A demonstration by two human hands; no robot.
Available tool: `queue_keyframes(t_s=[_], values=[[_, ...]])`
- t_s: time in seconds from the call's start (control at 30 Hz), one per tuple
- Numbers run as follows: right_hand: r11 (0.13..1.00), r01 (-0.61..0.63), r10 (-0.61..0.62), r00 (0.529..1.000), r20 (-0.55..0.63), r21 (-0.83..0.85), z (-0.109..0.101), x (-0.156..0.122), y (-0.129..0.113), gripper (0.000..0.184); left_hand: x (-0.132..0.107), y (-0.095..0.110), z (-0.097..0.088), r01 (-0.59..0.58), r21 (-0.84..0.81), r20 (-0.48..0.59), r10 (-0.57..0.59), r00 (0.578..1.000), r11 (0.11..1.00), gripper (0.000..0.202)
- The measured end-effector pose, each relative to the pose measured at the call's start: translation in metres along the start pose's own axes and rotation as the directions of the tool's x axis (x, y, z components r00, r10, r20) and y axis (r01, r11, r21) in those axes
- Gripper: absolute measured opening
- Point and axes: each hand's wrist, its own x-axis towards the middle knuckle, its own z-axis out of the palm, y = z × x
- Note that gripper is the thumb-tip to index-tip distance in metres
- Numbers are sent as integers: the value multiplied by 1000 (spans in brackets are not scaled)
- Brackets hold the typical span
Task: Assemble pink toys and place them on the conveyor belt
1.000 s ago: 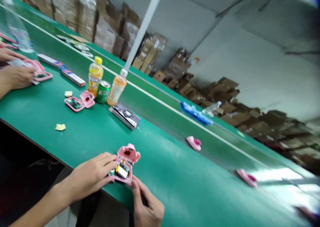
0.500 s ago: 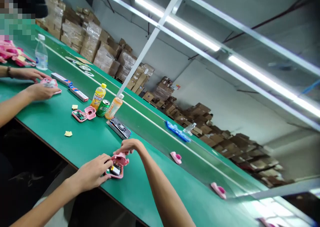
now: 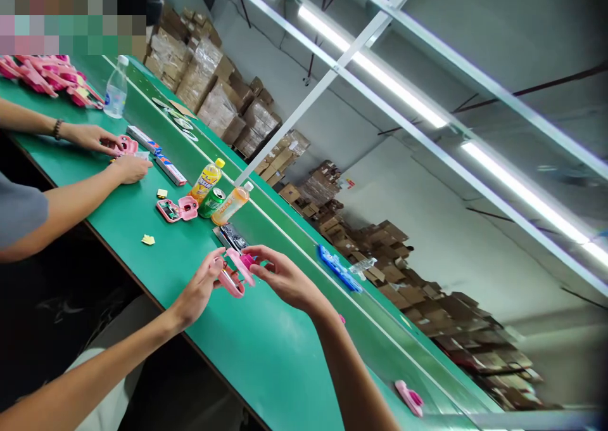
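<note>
L hand (image 3: pixel 197 290) clenched on lower half of pink plastic toy case (image 3: pixel 231 282) over green desk (image 3: pixel 266 355), lid half (image 3: pixel 244 263) angled up beside R hand (image 3: pixel 282 280), which is right at lid w/ grip unclear, can't tell if holding.

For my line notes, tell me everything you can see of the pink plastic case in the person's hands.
The pink plastic case is a small, glossy two-part shell held over the green workbench. Its halves stand open, one showing a magenta patch; inside details are too small to tell. The left hand holds it, and the right hand is beside the upper half.
</note>
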Motion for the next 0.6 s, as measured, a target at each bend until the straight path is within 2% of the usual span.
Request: queue_keyframes(t_s=[0.1, 0.2, 0.33, 0.47, 0.5, 0.53, 0.57, 0.6], values=[[995, 60, -57, 998, 36, -84, -7, 4, -12, 38, 6, 8, 9, -20, -24, -10, 20, 1000, 1000, 81], [988, 99, -90, 993, 79, -120, -10, 12, -16, 36, 11, 14, 7, -60, -3, 32, 60, 998, 998, 72], [993, 109, -105, 989, 106, -37, -8, 26, -12, 41, 15, 18, -1, -92, -28, 61, 94, 994, 995, 61], [991, 124, -129, 986, 102, 54, 0, 36, -6, 48, 17, 19, -7, -99, 36, 38, 97, 995, 994, 63], [990, 127, -130, 990, 57, 62, 4, 37, -4, 49, 18, 19, -9, -96, 52, 22, 95, 995, 994, 64], [990, 127, -125, 991, -38, 60, 9, 38, -2, 49, 20, 20, -9, -96, 62, -3, 96, 995, 993, 66], [992, 119, -109, 978, -178, 48, 15, 38, 0, 49, 22, 20, -10, -100, 68, -38, 103, 994, 993, 66], [995, 99, -82, 937, -339, 33, 23, 37, 2, 48, 24, 20, -11, -113, 66, -83, 118, 989, 991, 66]])
